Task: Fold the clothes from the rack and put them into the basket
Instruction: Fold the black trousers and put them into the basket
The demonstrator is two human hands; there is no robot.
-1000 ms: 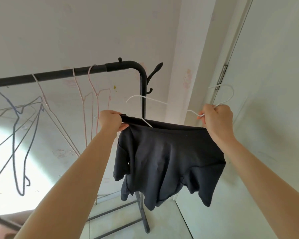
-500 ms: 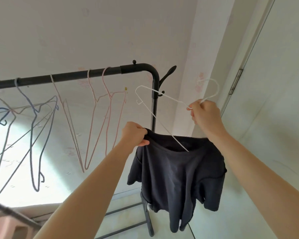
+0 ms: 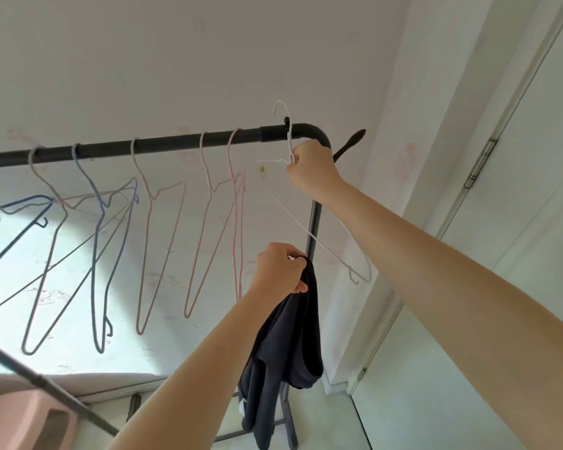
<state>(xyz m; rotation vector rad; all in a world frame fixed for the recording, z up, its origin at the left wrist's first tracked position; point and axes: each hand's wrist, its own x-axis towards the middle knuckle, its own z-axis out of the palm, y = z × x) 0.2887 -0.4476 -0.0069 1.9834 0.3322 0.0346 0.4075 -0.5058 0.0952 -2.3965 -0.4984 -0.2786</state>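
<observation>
A black garment [image 3: 286, 349] hangs bunched from my left hand [image 3: 278, 271], which grips its top edge in front of the rack's right post. My right hand [image 3: 312, 168] grips the neck of a bare white wire hanger [image 3: 309, 233], its hook raised over the right end of the black rack bar [image 3: 163, 146]. The garment is off the hanger. A pink basket corner [image 3: 20, 423] shows at the bottom left.
Several bare wire hangers, pink [image 3: 215, 222] and blue [image 3: 101, 241], hang along the bar to the left. A lower rack rail [image 3: 46, 384] crosses the bottom left. The rack's post with a side hook [image 3: 351, 142] stands by a wall corner, and a white door [image 3: 517, 222] is at right.
My right hand has drawn the white hanger out of the garment and lifted it up to the bar. My left hand keeps the garment, which now hangs bunched and lower.
</observation>
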